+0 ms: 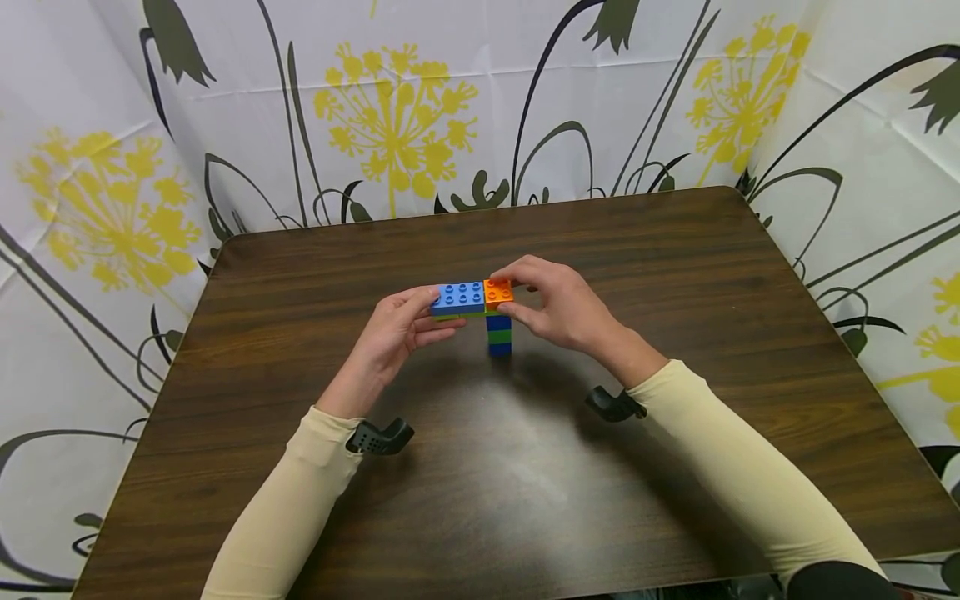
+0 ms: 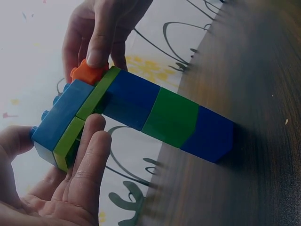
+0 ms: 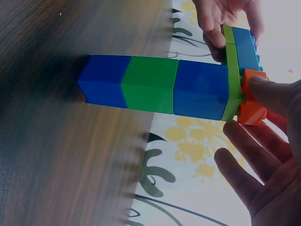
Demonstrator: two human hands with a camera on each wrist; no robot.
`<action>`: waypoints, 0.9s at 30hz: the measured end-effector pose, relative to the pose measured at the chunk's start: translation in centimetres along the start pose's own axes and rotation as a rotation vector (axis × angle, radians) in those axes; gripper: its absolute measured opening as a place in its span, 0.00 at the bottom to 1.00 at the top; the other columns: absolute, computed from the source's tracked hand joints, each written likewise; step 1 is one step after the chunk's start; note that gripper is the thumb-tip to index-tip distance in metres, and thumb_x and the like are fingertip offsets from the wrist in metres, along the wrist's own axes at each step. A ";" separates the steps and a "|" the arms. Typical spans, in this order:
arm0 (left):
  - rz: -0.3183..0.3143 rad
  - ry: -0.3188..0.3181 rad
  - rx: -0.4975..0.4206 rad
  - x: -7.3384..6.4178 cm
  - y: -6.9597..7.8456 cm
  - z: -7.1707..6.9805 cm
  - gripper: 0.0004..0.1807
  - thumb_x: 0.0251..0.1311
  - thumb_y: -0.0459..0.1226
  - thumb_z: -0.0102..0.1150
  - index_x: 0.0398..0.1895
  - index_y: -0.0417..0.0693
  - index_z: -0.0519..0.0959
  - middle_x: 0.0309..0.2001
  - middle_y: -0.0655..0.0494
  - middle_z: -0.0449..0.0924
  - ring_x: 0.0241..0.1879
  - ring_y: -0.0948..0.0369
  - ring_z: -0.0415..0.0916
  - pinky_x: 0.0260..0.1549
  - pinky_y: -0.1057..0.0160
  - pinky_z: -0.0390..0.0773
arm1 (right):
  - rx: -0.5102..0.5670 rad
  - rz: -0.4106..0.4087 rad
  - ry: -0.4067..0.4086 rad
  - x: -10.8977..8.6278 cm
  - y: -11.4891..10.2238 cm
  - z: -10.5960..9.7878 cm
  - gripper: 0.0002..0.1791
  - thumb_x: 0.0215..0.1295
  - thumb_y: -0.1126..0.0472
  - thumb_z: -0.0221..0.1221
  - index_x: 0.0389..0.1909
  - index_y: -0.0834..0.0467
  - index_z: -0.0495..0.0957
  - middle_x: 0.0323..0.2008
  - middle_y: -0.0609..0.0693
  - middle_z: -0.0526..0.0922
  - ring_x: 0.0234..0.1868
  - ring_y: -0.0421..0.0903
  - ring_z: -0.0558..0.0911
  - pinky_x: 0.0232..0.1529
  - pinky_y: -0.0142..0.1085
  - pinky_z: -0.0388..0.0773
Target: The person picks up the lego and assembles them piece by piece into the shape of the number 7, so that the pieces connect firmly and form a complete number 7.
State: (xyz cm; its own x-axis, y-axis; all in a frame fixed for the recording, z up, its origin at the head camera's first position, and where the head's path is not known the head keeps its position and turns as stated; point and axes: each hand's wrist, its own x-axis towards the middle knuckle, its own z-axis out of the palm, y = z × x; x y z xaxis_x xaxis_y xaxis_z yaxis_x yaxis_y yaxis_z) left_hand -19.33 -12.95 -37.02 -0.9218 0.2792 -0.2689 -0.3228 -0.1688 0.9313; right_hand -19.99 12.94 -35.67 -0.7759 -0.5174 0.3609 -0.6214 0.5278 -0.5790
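A short column of building blocks stands on the table: a dark blue block (image 3: 107,81), a green block (image 3: 149,84) and another dark blue block (image 3: 201,89) on top. Lime green pieces (image 2: 99,96) lie across its top and jut out to the left. Above them sits a light blue eight-stud brick (image 1: 459,297). My left hand (image 1: 393,332) pinches that overhanging end, thumb on the light blue brick and fingers below. Between thumb and fingers, my right hand (image 1: 558,304) holds an orange brick (image 1: 498,294) over the column; lime studs show beneath it.
The blocks stand near the middle of a dark wood-grain table (image 1: 300,275). Behind it and along its sides hangs a white curtain (image 1: 495,108) printed with yellow and grey-green flowers. Dark wrist mounts (image 1: 382,437) sit at both cuffs.
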 end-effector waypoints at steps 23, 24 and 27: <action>-0.016 0.012 -0.001 0.1 0.1 0.1 0.27 0.67 0.47 0.60 0.62 0.37 0.73 0.53 0.45 0.79 0.45 0.51 0.84 0.43 0.57 0.82 | 0.026 0.053 -0.036 0.1 0.0 -0.2 0.22 0.61 0.58 0.68 0.56 0.53 0.79 0.53 0.48 0.79 0.51 0.47 0.80 0.51 0.40 0.80; -0.017 0.012 -0.003 0.1 0.1 0.1 0.28 0.67 0.47 0.60 0.62 0.36 0.73 0.53 0.44 0.79 0.45 0.51 0.84 0.43 0.57 0.82 | 0.025 0.051 -0.036 0.1 -0.1 -0.2 0.22 0.61 0.58 0.68 0.56 0.53 0.79 0.53 0.48 0.79 0.51 0.47 0.80 0.51 0.40 0.80; -0.013 0.011 0.002 0.0 0.1 0.0 0.28 0.67 0.47 0.60 0.62 0.36 0.72 0.52 0.44 0.78 0.44 0.51 0.84 0.43 0.57 0.82 | 0.014 0.042 -0.034 0.2 -0.1 -0.2 0.22 0.61 0.58 0.68 0.56 0.53 0.79 0.53 0.48 0.80 0.50 0.46 0.81 0.51 0.39 0.79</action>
State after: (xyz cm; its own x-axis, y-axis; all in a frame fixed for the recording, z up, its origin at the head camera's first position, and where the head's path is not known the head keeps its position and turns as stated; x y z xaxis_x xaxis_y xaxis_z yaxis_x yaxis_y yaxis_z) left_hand -19.40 -12.92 -36.92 -0.9198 0.2709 -0.2840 -0.3346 -0.1629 0.9282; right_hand -20.08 12.93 -35.42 -0.7969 -0.5180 0.3109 -0.5866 0.5404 -0.6032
